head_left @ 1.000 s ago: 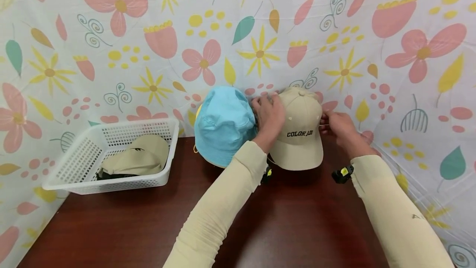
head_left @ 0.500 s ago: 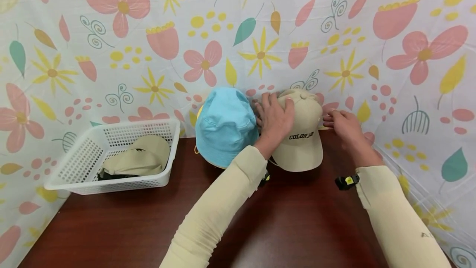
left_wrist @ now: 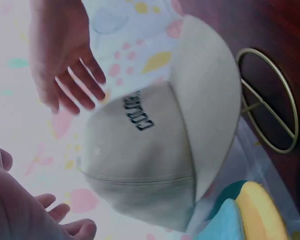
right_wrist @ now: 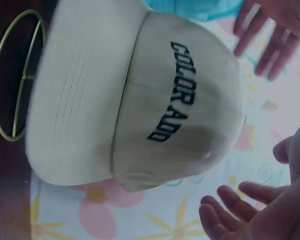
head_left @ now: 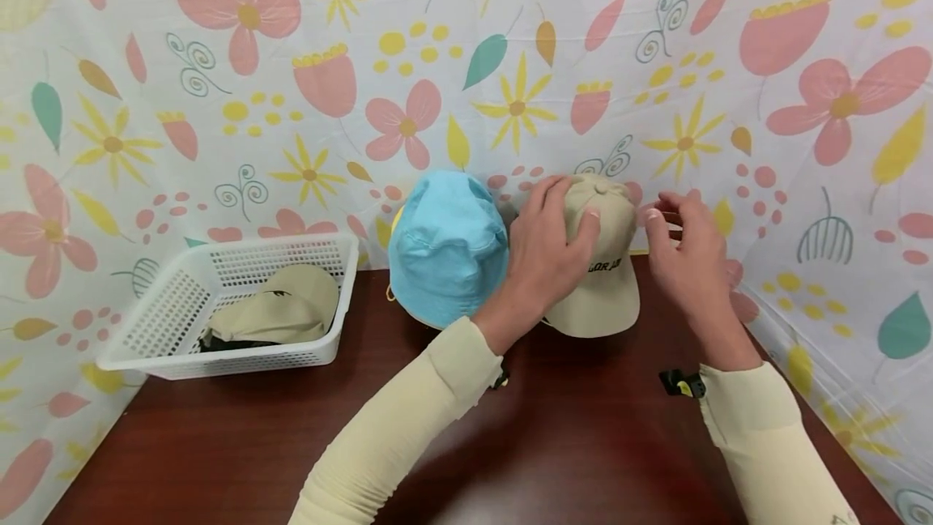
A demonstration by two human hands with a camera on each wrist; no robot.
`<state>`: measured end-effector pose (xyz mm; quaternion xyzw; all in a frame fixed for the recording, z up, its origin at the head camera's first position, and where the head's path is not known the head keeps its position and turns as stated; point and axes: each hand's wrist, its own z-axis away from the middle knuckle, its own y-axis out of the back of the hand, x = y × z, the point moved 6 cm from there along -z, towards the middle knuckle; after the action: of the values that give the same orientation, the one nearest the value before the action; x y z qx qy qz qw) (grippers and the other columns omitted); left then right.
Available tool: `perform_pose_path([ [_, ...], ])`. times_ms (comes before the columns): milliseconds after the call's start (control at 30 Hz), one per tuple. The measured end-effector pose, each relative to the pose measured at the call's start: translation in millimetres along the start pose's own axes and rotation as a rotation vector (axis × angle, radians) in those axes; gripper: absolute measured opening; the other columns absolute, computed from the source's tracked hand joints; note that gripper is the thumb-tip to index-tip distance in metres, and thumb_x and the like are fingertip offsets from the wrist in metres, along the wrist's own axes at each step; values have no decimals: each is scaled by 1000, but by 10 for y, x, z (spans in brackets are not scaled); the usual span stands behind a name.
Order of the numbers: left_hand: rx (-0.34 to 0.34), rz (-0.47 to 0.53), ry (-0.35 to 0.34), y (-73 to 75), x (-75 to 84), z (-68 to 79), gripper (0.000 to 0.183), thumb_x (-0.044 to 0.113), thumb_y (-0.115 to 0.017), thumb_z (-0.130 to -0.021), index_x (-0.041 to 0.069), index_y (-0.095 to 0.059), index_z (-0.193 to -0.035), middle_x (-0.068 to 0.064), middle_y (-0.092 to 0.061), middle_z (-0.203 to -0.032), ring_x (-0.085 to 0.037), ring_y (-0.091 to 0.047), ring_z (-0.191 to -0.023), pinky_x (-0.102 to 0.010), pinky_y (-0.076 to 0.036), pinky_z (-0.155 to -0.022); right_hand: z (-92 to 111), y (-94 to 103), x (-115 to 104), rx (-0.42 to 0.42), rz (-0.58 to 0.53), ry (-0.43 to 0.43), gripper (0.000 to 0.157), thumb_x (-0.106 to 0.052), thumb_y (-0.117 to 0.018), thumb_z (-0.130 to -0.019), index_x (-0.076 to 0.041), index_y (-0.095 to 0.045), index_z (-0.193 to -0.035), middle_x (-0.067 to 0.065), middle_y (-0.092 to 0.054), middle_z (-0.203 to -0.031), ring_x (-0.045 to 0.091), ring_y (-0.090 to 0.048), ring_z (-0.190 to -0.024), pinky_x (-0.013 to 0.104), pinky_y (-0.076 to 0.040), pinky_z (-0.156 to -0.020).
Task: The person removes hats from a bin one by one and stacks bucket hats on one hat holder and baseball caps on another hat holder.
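Note:
A beige baseball cap with dark COLORADO lettering sits on a gold wire stand, brim toward me. My left hand is at the left of its crown, fingers extended and relaxed, covering part of the lettering in the head view. To the right of the crown, my right hand hovers with loosely bent fingers and nothing in them. Both wrist views show gaps between the cap and the hands. A light blue bucket hat, with yellow showing at its edge, stands just left of the cap.
A white perforated basket on the left of the dark red table holds a beige cap and something black under it. A flower-patterned curtain rises close behind the hats and along the right side.
The right hand has drawn back from the cap's right side toward me. The left hand has moved slightly right and nearer, now overlapping the crown and lettering. The cap stays in place.

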<state>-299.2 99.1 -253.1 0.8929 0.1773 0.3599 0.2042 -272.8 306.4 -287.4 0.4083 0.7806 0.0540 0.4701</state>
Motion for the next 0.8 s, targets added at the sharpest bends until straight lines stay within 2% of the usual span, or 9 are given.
perform_pose_path([
  [67, 13, 29, -52, 76, 57, 57, 51, 34, -55, -104, 8, -59, -147, -5, -55, -150, -19, -55, -135, -36, -46, -114, 62, 6, -135, 50, 20, 117, 47, -30, -55, -109, -3, -59, -148, 20, -64, -137, 38, -62, -127, 36, -52, -105],
  [133, 20, 46, -87, 142, 87, 116, 48, 32, -57, -104, 8, -60, -146, -5, -57, -148, -17, -55, -136, -32, -45, -114, 121, 9, -251, 94, 35, 206, 42, -23, -60, -107, -2, -63, -144, 20, -67, -131, 37, -63, -122, 20, -47, -98],
  [200, 27, 62, -112, 208, 99, 176, 45, 29, -59, -104, 8, -61, -143, -5, -58, -146, -16, -56, -135, -28, -45, -114, 176, 9, -353, 126, 46, 273, 40, -19, -63, -106, -1, -65, -141, 21, -69, -128, 37, -64, -118, 15, -41, -90],
  [300, 41, 75, -148, 322, 103, 279, 39, 23, -63, -102, 7, -63, -138, -6, -60, -142, -17, -59, -131, -27, -48, -109, 249, 2, -510, 166, 49, 376, 38, -14, -67, -102, 1, -67, -137, 22, -70, -124, 39, -64, -114, 28, -46, -92],
  [400, 55, 97, -200, 432, 107, 389, 36, 15, -65, -98, 5, -65, -132, -7, -61, -139, -18, -61, -129, -27, -51, -104, 338, -15, -654, 178, 43, 472, 40, -9, -72, -96, 3, -68, -134, 23, -70, -123, 41, -64, -114, 49, -49, -94],
  [500, 57, 109, -228, 565, 86, 499, 34, 10, -65, -97, 6, -64, -131, -7, -60, -138, -17, -61, -128, -27, -52, -103, 428, -72, -795, 166, 31, 543, 41, -11, -72, -95, 4, -69, -133, 23, -69, -123, 42, -64, -113, 59, -48, -94],
  [667, 64, 126, -202, 811, -26, 678, 31, 7, -65, -97, 8, -64, -128, -5, -59, -136, -16, -58, -127, -30, -51, -104, 593, -227, -994, 142, 33, 644, 43, -27, -64, -102, 4, -68, -132, 24, -67, -124, 42, -64, -113, 54, -49, -94],
  [800, 78, 144, -172, 971, -134, 788, 28, 8, -65, -97, 10, -63, -124, -3, -58, -133, -15, -58, -125, -35, -54, -102, 698, -348, -1102, 141, 26, 716, 43, -29, -61, -104, 4, -70, -129, 24, -67, -121, 42, -64, -111, 50, -49, -93],
])
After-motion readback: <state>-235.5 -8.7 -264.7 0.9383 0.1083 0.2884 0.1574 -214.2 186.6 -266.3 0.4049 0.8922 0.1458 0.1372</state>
